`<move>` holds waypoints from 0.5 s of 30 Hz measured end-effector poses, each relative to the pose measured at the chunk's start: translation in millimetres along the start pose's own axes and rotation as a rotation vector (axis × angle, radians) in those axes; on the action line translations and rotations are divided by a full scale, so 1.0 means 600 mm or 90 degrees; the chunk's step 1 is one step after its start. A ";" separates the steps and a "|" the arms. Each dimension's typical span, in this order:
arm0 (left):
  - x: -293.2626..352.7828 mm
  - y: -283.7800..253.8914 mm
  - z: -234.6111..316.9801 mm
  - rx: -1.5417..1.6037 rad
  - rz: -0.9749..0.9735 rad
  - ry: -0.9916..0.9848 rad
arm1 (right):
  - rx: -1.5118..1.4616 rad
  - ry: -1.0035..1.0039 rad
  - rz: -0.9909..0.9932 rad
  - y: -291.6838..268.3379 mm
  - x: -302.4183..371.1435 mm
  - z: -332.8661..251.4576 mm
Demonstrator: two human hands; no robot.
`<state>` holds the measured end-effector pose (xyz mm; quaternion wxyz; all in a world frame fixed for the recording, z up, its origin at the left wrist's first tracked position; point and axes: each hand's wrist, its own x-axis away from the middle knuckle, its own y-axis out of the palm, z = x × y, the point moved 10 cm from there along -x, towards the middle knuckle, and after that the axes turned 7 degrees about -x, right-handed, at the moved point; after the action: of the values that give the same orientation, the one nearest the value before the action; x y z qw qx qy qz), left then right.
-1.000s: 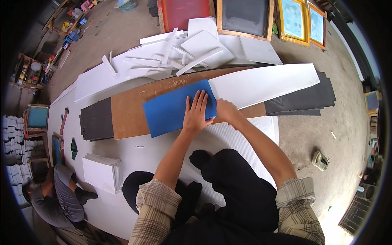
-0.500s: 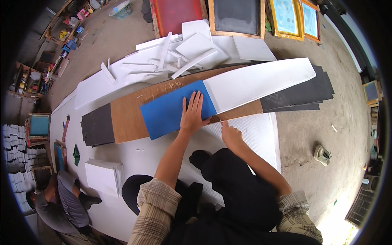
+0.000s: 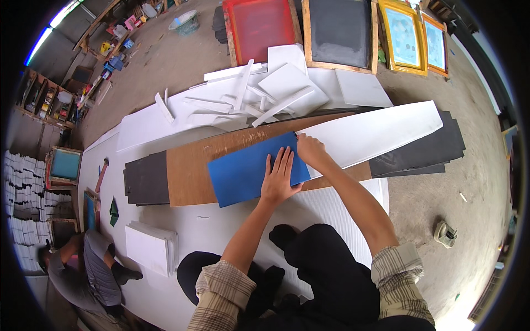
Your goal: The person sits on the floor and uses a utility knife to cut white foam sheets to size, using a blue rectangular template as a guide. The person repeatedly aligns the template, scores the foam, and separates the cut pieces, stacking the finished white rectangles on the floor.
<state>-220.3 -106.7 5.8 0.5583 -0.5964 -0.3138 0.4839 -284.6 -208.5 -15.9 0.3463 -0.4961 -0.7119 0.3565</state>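
Observation:
A blue rectangular sheet (image 3: 243, 171) lies over a long white foam sheet (image 3: 381, 129). Both rest on a brown wooden board (image 3: 185, 179). My left hand (image 3: 280, 182) presses flat on the blue sheet near its right edge, fingers spread. At the far right corner of that sheet, my right hand (image 3: 312, 150) is closed around a small cutter; only its dark tip (image 3: 296, 134) shows and the rest is hidden in the fist. Dark grey sheets (image 3: 146, 179) stick out from under the board at both ends.
White offcut strips (image 3: 243, 85) lie heaped behind the board. Framed screens (image 3: 339, 33) lean beyond them. A stack of white sheets (image 3: 149, 248) sits at the near left, and another person (image 3: 91, 273) sits beyond it. A shoe (image 3: 445, 234) stands on the floor at right.
My right hand has moved from the near edge of the blue sheet to its far right corner. My left hand stays pressed on the sheet. The whole view has shifted slightly.

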 end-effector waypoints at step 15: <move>-0.003 0.004 0.004 0.000 0.016 0.006 | -0.015 0.112 -0.168 0.036 0.081 0.023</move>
<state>-223.5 -108.0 4.4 0.5533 -0.6026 -0.3040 0.4882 -299.0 -159.2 -34.6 0.4448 -0.4319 -0.7421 0.2548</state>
